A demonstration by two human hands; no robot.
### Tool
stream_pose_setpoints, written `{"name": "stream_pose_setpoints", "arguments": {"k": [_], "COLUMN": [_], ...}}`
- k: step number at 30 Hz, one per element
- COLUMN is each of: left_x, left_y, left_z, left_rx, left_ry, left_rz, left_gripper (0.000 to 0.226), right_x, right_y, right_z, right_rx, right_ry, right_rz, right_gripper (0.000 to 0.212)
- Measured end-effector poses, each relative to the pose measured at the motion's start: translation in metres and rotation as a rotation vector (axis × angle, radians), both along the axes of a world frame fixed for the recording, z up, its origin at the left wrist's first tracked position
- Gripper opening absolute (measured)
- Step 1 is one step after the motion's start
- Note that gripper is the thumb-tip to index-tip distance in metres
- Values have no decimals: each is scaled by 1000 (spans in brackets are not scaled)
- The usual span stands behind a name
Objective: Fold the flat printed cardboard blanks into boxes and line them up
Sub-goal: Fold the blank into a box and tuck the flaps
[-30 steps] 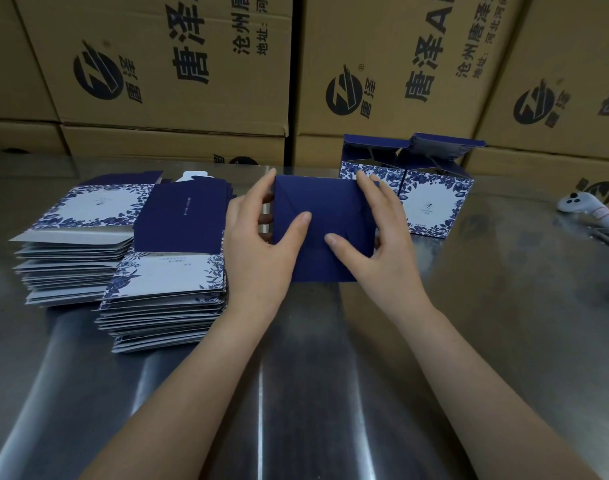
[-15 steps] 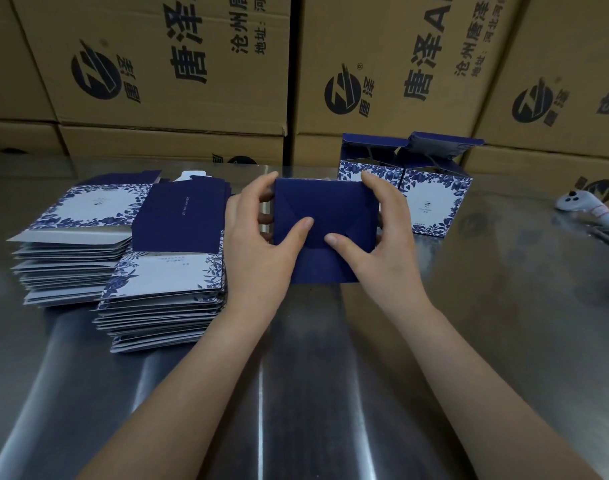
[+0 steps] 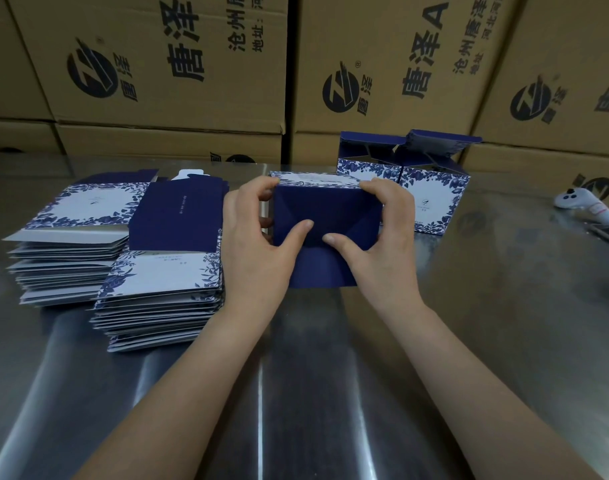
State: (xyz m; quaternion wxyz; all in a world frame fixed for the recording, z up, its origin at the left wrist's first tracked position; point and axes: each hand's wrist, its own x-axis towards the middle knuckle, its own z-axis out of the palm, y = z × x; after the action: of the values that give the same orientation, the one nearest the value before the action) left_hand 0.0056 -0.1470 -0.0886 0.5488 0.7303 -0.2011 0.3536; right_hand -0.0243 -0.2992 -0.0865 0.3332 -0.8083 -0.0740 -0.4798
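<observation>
– Navy matte cardboard: a half-folded box (image 3: 327, 233). Its white-and-blue floral panel showed only as a strip along the top edge. Position?

– Centre of the brushed steel table (image 3: 331, 393), just right of the nearer stack and in front of the finished boxes. The left hand (image 3: 251, 251) and right hand (image 3: 389, 247) each gripped one side of it. Fingers curled over the upper corners, and both thumbs pressed on the overlapping navy flaps. A lower flap hung toward the table; could not tell whether it touched.

– The flats?

– Two piles of flat printed cardboard blanks. The nearer stack (image 3: 164, 299) was topped by a navy panel and a white floral one. The farther stack (image 3: 67, 258) lay just beside it on the left, edges fanned unevenly, grey undersides showing.

– Behind the hands?

– Two upright floral boxes, lids open, side by side and touching. The right finished box (image 3: 434, 199) was mostly visible. The left finished box (image 3: 365, 164) was largely hidden by the held box and the right hand. Brown corrugated cartons (image 3: 157, 64) with black print walled the back, their tops cut off. A white plastic controller (image 3: 583, 204) lay near the table's right edge, well apart. The dark object beside it was cropped by the frame and unidentifiable.
</observation>
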Motion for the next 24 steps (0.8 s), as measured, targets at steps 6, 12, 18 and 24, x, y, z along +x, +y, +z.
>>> {"name": "stream_pose_setpoints", "arguments": {"k": [6,12,18,24], "left_x": [1,1,2,1], "left_y": [0,-2,-2,-1], "left_z": [-1,-1,-2,-3], "left_rx": [28,35,37,36], "left_ry": [-26,-40,-46,-70], "left_rz": [28,52,72,66], "left_gripper": [54,53,51,50], "right_x": [1,0,-1,-1], "right_y": [3,5,7,7], "right_z": [1,1,1,1], "right_rx": [-17,-18,-12,-8], "right_ry": [-28,-40,-52,-57], "right_rz": [-49,-73,-91,-86], "right_gripper": [61,61,60,60]}}
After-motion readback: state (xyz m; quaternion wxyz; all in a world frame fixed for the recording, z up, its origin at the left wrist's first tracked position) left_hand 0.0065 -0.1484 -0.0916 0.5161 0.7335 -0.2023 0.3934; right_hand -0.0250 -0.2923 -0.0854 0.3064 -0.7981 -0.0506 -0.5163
